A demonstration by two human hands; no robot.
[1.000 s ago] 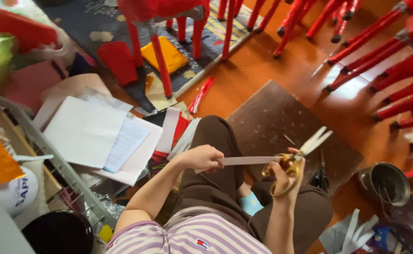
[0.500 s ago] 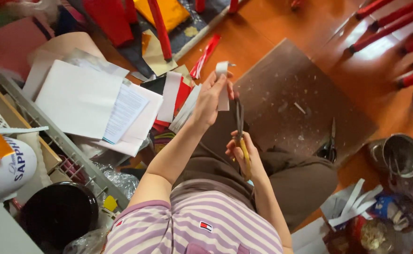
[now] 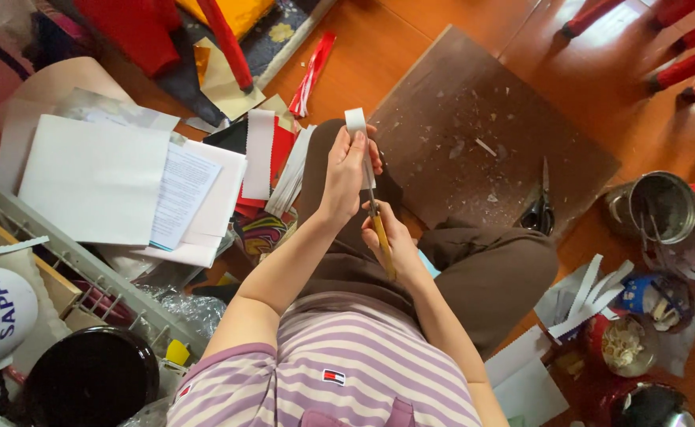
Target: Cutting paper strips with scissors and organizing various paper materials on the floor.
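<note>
Scissors (image 3: 377,229) with yellow handles sit gripped in the right hand (image 3: 388,241), blades pointing up and away from the body toward a white paper strip (image 3: 357,130). The left hand (image 3: 346,170) is closed around that strip, pinching it upright so its long axis runs nearly in line with the blades; the strip's top end curls over just above the fingers. The strip lies directly beyond the right hand, the two hands nearly touching, and the blades run up against the strip's right edge; whether they are parted or shut cannot be told. Both hands hover above the lap of the seated person, who wears a striped shirt (image 3: 339,372) and brown trousers (image 3: 482,269) and sits on an orange wooden floor (image 3: 616,95). Just beyond the knees lies a brown board (image 3: 482,126) scattered with small paper scraps, and a second, dark pair of scissors (image 3: 540,207) rests near its right corner. Toward the floor's right edge stand two metal cups (image 3: 664,207), their contents unclear, and nearer the lower right corner a red bowl (image 3: 620,344) holds pale scraps, with loose white strips (image 3: 588,304) lying beside it. To the left, white sheets (image 3: 94,178) and red and white offcuts (image 3: 272,158) are piled beside a wire rack (image 3: 70,261), and a black pot (image 3: 90,379) sits at the lower left.
</note>
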